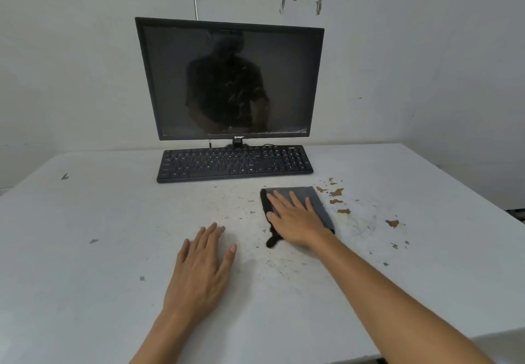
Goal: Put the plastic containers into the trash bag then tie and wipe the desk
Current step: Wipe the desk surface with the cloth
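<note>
**White desk (85, 221): wiping stage**

Neither containers nor trash bag shows anywhere on it (bagging and tying are probably done, though that cannot be confirmed). Right of the desk's middle, just in front of the keyboard (235, 163), the right hand (295, 221) presses the grey cloth (309, 193) flat, fingers straight and spread. Nearer the front edge the left hand (201, 267) rests palm down, fingers relaxed, holding nothing. Brown patches (336, 193) and specks lie beside the cloth, so wiping looks unfinished.
</note>
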{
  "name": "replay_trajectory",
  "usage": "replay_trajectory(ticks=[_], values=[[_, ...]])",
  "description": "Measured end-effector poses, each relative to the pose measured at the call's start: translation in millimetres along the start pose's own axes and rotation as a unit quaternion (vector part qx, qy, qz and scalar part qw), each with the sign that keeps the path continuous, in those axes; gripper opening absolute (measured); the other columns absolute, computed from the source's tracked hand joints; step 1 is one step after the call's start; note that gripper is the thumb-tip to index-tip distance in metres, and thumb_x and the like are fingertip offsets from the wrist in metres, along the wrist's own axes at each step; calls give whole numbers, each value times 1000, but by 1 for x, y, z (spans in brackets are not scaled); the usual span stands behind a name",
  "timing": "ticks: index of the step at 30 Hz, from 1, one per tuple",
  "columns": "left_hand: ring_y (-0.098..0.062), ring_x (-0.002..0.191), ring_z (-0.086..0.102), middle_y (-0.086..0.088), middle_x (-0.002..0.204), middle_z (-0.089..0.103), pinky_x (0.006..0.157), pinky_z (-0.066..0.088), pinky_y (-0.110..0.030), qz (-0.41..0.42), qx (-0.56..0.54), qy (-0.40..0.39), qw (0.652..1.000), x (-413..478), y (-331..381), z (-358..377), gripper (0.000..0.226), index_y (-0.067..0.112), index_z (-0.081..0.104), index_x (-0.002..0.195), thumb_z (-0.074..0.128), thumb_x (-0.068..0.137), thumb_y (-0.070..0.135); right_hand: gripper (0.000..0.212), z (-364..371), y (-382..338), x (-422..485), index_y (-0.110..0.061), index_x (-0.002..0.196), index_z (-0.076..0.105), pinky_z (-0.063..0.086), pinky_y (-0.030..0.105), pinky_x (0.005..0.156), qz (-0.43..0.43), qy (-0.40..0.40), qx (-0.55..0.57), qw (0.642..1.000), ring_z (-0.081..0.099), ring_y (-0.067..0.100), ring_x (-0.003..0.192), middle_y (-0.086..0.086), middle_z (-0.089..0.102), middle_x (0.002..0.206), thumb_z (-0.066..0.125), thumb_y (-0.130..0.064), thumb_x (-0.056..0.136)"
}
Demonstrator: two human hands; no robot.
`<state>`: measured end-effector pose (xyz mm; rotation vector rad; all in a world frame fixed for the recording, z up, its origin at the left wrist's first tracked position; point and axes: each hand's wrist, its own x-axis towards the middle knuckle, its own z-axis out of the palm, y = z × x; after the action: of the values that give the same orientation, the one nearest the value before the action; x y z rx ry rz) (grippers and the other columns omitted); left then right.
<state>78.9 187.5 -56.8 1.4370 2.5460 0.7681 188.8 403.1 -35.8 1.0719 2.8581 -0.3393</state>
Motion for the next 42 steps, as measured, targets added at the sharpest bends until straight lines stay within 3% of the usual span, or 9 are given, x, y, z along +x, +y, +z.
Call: replay_trajectory(ticks=[9, 15, 20, 25, 32, 37, 42], values=[[-8, 149, 23, 12, 159, 29, 125, 12, -39, 63, 2, -14, 998, 1, 21, 10, 64, 31, 31, 149, 16, 96, 62, 60, 18, 9, -160, -48, 155, -12, -19, 36, 120, -101, -20, -7, 995, -31, -1, 145, -32, -22, 158, 17, -53, 103], [-6, 150, 18, 15, 158, 29, 126, 6, -36, 91, -35, -43, 994, 1, 54, 29, 59, 32, 30, 149, 17, 98, 59, 55, 5, 89, -176, -51, 152, -12, -14, 40, 123, 56, 2, -11, 998, -24, 4, 149, -29, -23, 156, 15, -52, 105], [-6, 149, 21, 15, 156, 33, 125, 8, -34, 91, -13, -26, 995, 4, 55, 35, 60, 30, 32, 148, 14, 98, 59, 61, 1, 82, -103, -37, 159, -6, -10, 50, 123, 118, 33, 23, 992, -13, 18, 154, -19, -13, 164, 14, -50, 103], [-6, 148, 23, 14, 156, 35, 125, 10, -34, 93, -5, -22, 995, 1, 58, 35, 58, 30, 33, 147, 16, 99, 57, 64, 1, 28, -62, -33, 160, -3, -11, 56, 121, 66, 22, 24, 997, -14, 25, 154, -13, -11, 167, 15, -50, 100], [-7, 146, 27, 12, 154, 37, 125, 7, -41, 99, -11, -17, 995, 15, 69, 34, 56, 30, 33, 147, 17, 100, 56, 62, 14, 43, -140, -45, 157, -1, -9, 46, 124, -33, 21, 8, 999, -16, 7, 152, -25, -9, 164, 20, -49, 99], [-12, 147, 27, 8, 156, 36, 125, 10, -43, 100, -14, -28, 994, 46, 79, 41, 56, 27, 34, 147, 18, 101, 55, 57, 4, 111, -172, -50, 155, -5, -10, 45, 124, 64, 24, -6, 998, -17, 7, 151, -24, -14, 162, 18, -46, 103], [-12, 149, 24, 7, 158, 34, 125, 11, -39, 88, -19, -25, 996, 45, 78, 49, 57, 25, 33, 148, 18, 101, 54, 57, -4, 148, -130, -45, 157, -1, -8, 46, 124, 170, 55, 32, 983, -10, 15, 154, -19, -8, 166, 14, -45, 103]])
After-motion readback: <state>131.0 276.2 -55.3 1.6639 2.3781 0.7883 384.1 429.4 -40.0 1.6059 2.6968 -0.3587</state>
